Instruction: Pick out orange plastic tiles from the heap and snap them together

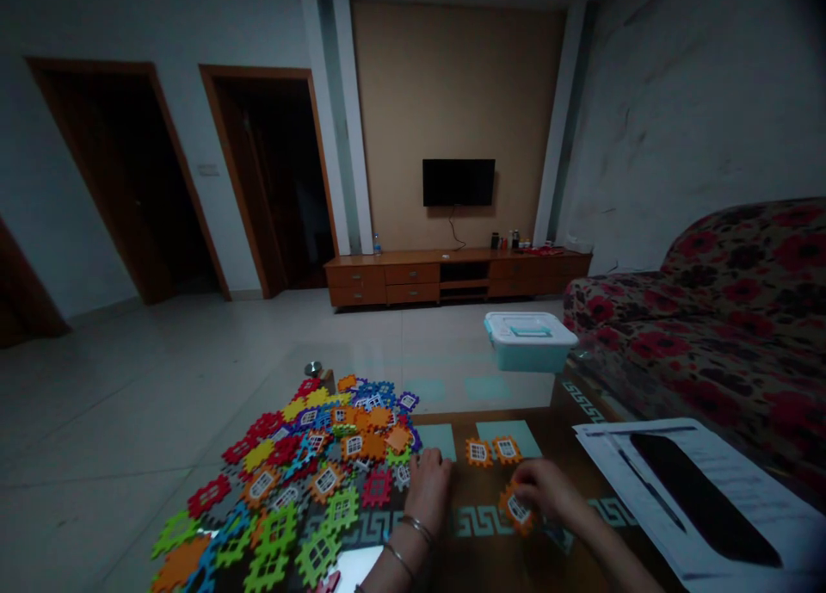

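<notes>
one head-worn view looks forward and down over the glass table (452, 386), room beyond.

A home living room — wall-mounted television (458, 182), floral sofa (729, 309), wooden cabinet (413, 279).

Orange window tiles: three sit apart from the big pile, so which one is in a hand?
The nearest orange tile, under the right hand; the other two lie untouched.

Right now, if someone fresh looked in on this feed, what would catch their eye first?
First, the bright heap of multicoloured plastic window-pattern tiles spread over the left of the glass coffee table, with the left hand resting at its edge. To its right, the right hand has its grip shut on an orange window tile, just below two more orange tiles lying side by side. Farther back, a pale teal lidded plastic box stands on the table.
</notes>
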Motion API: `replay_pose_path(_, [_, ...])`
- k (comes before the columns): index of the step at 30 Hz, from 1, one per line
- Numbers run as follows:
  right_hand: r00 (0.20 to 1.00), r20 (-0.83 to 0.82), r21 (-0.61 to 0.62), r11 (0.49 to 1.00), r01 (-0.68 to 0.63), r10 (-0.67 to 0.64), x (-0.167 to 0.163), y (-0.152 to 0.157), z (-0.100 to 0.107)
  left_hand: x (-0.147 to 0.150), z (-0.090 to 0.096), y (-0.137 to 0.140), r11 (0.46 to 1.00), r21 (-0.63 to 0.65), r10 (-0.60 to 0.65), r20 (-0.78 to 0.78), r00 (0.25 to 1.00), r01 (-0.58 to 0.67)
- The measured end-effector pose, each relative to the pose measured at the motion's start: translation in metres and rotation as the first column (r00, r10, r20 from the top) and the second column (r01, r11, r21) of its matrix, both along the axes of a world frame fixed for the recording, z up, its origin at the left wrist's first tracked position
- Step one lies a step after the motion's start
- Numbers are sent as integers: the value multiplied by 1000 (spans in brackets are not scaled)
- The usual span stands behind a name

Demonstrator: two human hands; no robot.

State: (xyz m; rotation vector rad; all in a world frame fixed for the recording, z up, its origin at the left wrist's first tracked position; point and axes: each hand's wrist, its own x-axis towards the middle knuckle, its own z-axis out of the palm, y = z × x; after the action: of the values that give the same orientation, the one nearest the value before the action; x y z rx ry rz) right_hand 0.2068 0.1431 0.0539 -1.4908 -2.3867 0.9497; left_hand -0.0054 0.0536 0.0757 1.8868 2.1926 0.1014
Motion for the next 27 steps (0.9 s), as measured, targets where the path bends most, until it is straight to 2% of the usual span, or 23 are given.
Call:
replay_pose_path(2, [990, -134, 11, 999, 50, -48, -4, 14, 3, -8, 5, -10, 1000, 18, -2, -15, 1000, 3])
replay_pose_path(4, [958, -227, 34, 981, 189, -176, -7, 27, 6, -20, 13, -18, 996, 87, 28, -18, 999, -26])
replay_pose_path(7, [898, -216, 68, 912, 405, -382, -10, 42, 7, -48, 25, -29, 966, 217, 160, -61, 985, -144])
replay_pose_path(9, [879, -183, 92, 882, 462, -441, -13, 46, 6, -70, 31, -36, 932, 247, 300, -118, 947, -264])
replay_pose_path(12, [879, -168, 108, 878, 466, -445, -20, 48, 2, -104, 34, -44, 890, 184, 449, -185, 874, -418])
replay_pose_path(15, [882, -128, 121, 876, 467, -453, -25, 47, -2, -127, 28, -52, 865, 87, 500, -208, 840, -494])
replay_pose_path(19, [885, -68, 146, 873, 465, -460, -25, 45, -3, -140, 19, -59, 860, 67, 508, -189, 840, -505])
replay_pose_path(22, [897, -30, 217, 873, 437, -441, -26, 42, 0, -140, 19, -62, 855, 81, 518, -152, 842, -512])
replay_pose_path(27, [960, 10, 340, 904, 259, -279, -48, 33, 2, -139, 22, -66, 869, 92, 495, -152, 855, -487])
